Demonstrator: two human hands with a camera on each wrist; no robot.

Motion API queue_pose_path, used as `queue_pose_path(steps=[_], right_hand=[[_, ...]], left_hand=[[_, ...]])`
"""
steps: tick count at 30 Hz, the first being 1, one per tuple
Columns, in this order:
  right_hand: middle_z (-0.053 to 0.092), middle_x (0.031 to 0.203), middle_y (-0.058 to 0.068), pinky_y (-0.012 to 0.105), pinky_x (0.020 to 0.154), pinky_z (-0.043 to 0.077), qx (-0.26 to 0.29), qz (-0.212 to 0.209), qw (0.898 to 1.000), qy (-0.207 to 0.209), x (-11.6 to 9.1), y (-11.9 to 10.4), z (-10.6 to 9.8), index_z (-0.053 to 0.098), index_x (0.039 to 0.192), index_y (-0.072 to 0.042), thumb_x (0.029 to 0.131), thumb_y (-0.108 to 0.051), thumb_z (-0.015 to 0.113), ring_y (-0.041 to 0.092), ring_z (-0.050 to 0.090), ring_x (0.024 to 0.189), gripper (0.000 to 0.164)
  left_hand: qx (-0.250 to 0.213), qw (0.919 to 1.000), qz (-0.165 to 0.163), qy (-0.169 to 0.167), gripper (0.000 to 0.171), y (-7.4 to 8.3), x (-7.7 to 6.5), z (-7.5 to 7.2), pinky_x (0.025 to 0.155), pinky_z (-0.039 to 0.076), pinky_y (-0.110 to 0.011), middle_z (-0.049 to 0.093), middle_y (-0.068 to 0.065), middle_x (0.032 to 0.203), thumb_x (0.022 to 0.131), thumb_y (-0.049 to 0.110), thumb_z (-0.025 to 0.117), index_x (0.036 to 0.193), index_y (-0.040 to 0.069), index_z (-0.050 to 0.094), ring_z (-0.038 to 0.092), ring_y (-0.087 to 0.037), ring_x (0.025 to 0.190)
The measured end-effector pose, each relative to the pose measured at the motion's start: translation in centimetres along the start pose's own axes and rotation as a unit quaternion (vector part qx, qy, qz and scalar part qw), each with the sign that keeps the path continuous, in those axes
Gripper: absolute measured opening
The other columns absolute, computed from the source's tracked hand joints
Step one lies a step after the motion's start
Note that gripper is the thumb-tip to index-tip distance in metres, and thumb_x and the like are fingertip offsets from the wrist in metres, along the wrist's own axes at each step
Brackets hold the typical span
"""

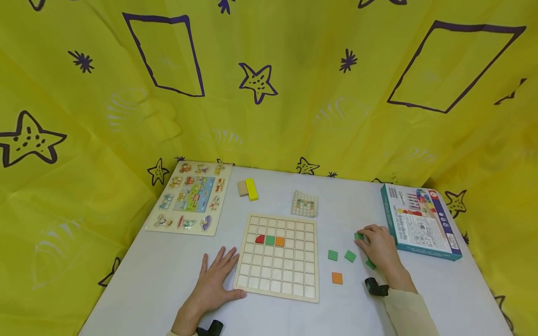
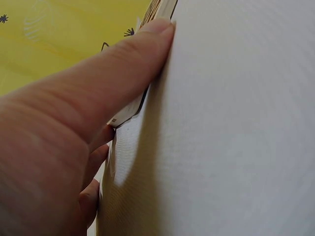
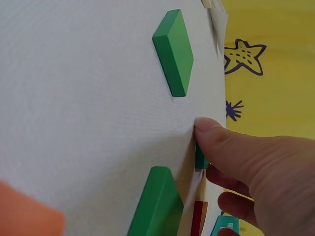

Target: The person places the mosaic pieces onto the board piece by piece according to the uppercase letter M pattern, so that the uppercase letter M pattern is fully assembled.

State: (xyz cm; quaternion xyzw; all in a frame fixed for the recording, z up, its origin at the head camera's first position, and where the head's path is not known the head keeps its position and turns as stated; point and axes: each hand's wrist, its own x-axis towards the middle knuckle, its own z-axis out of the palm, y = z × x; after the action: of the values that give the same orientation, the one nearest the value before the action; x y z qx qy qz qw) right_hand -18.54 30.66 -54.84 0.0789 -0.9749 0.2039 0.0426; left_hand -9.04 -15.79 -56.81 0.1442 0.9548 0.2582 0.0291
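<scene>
My left hand (image 1: pixel 213 284) lies spread on the table at the wooden grid board's (image 1: pixel 278 297) left edge. Its thumb (image 2: pixel 133 56) touches the board's near corner. Three pieces sit side by side in the grid: a red one (image 1: pixel 260 239) with a cut corner, a green square (image 1: pixel 270 240) and an orange square (image 1: pixel 279 241). On the right, my right hand (image 1: pixel 380 247) pinches a green square tile (image 3: pixel 201 158) between thumb and fingers, low over the table. Other green tiles (image 1: pixel 333 255) and an orange tile (image 1: pixel 337 278) lie nearby. Beyond the fingers a red piece (image 3: pixel 198 217) shows partly.
A small pattern card (image 1: pixel 305 204) lies behind the board. Yellow (image 1: pixel 251 189) and plain wooden (image 1: pixel 242 188) blocks are at its left. A picture puzzle board (image 1: pixel 157 225) occupies the far left, and a teal-edged game box (image 1: pixel 424 224) the right. Yellow curtains (image 1: pixel 286 130) enclose the table.
</scene>
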Motion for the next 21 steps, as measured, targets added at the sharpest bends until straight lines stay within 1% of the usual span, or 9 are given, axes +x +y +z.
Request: queue_pose_path(steps=[9, 21], right_hand=[[0.060, 0.111, 0.023, 0.059, 0.087, 0.040, -0.001, -0.001, 1.000, -0.005, 0.03, 0.03, -0.08, 0.071, 0.108, 0.003, 0.085, -0.014, 0.077, 0.043, 0.048, 0.105, 0.029], [0.061, 0.109, 0.022, 0.058, 0.086, 0.041, -0.001, -0.011, 1.000, 0.004, -0.12, -0.04, -0.06, 0.071, 0.107, 0.004, 0.085, -0.010, 0.076, 0.043, 0.049, 0.103, 0.026]], left_hand=[[0.004, 1.0000, 0.007, 0.003, 0.101, -0.07, 0.05, 0.06, 0.110, -0.006, -0.063, 0.033, -0.002, 0.156, 0.068, 0.068, 0.074, 0.147, 0.012, 0.046, 0.013, -0.029, 0.146], [0.006, 1.0000, 0.006, 0.002, 0.100, -0.04, 0.02, 0.01, 0.110, -0.007, -0.064, 0.033, -0.003, 0.156, 0.068, 0.066, 0.075, 0.147, 0.012, 0.046, 0.013, -0.030, 0.146]])
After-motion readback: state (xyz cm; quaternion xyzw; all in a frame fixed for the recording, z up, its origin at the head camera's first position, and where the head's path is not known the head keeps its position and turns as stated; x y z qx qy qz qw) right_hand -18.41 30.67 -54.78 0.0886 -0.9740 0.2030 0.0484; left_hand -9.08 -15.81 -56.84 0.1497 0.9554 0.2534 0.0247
